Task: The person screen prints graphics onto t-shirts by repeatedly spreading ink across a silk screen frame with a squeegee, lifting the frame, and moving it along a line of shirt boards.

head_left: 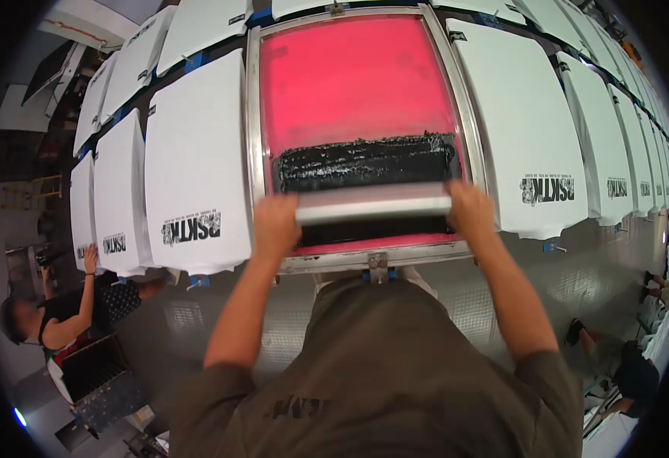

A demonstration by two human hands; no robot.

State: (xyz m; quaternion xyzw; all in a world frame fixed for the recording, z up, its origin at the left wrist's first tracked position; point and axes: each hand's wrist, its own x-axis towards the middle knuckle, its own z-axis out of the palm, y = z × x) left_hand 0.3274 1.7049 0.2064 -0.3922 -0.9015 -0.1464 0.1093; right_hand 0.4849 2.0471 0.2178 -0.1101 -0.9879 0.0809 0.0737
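My left hand [276,227] and my right hand [472,215] are wrapped round the two ends of a wide, pale squeegee [373,204], slightly blurred. It lies across the lower part of a screen printing frame [256,114] with a metal rim and pink mesh [357,76]. A thick band of glossy black ink [365,162] lies just beyond the squeegee, and more black shows on the near side. A metal clamp [379,267] sits at the middle of the frame's near edge. The squeegee's blade and whatever is under the screen are hidden.
White shirts on boards stand in rows on both sides, including a printed left shirt [195,153] and right shirt [519,130]. At the far left, a person [64,320] reaches toward another shirt. Another person [633,379] is at the lower right. Grey floor [533,305] lies below.
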